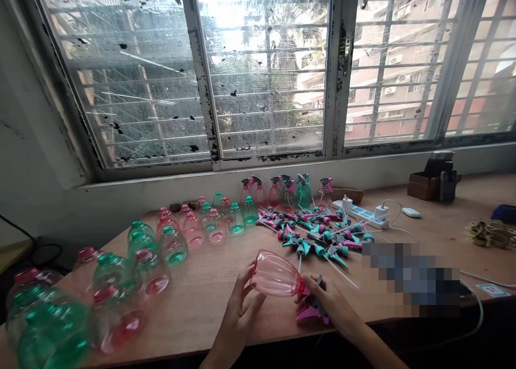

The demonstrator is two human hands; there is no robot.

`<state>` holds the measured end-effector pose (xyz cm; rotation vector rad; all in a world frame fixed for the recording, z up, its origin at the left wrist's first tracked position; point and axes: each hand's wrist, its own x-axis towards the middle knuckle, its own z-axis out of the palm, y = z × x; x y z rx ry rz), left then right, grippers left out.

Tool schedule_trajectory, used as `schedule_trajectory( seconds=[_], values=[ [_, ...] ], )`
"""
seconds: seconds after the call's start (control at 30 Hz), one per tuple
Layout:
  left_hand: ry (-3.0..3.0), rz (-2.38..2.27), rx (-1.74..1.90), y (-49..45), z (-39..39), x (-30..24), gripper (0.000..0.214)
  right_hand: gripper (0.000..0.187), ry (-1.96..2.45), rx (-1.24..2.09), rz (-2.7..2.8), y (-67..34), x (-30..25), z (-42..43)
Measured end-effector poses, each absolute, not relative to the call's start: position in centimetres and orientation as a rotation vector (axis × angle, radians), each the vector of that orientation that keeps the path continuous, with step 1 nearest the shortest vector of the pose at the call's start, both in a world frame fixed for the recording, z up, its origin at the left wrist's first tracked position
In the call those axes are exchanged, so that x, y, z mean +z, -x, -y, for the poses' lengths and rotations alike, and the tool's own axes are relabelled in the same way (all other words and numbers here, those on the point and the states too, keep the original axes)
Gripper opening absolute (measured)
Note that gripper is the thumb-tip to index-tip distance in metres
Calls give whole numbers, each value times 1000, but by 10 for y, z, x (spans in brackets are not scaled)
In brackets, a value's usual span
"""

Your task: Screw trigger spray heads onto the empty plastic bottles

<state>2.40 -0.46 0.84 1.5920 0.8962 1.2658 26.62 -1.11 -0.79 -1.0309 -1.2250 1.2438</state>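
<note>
By the table's front edge: a pink bottle (277, 273) lies sideways between two hands, its base toward the left and its neck toward the right; whether it touches the wood is unclear.
Left hand (243, 304): curled loosely about the base, fingers at its rim and thumb below, probably to steady it.
Right hand (332, 299): closed narrowly around a pink-and-grey spray head (312, 311) at the bottle's neck; the sideways pose likely lets each hand reach one end.
Bottles without heads: pink and green ones (174, 246) stand upright from the left edge toward the back, mouths up, perhaps so each can be lifted singly.
Loose spray heads: a heap (318, 232) lies behind the hands, tubes pointing every way, seemingly put within easy reach.
Fitted bottles: a cluster (303, 194) stands at the back edge, apparently kept separate.
Table: pale brown wood (201, 304); a white power strip (365, 214) lies right of the heap, a brown box (419, 186) toward the back right. A pixelated patch hides something near the front right.
Room: barred, smudged windows (266, 78) with peeling frames let in daylight; trees and buildings show outside.
</note>
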Motion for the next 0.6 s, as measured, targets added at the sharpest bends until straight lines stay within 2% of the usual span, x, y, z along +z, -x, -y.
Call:
schedule_trajectory(
  seconds=[0.2, 0.37, 0.6],
  values=[
    [-1642, -862, 1280, -22, 4, 5, 49, 64, 1127, 1222, 1196, -267, -8, 14],
    [-1584, -889, 1250, -23, 6, 5, 50, 48, 939, 1247, 1310, -268, 3, 18],
    [-1552, -885, 1243, -25, 7, 11, 52, 41, 977, 1259, 1298, -267, 3, 20]
  ],
)
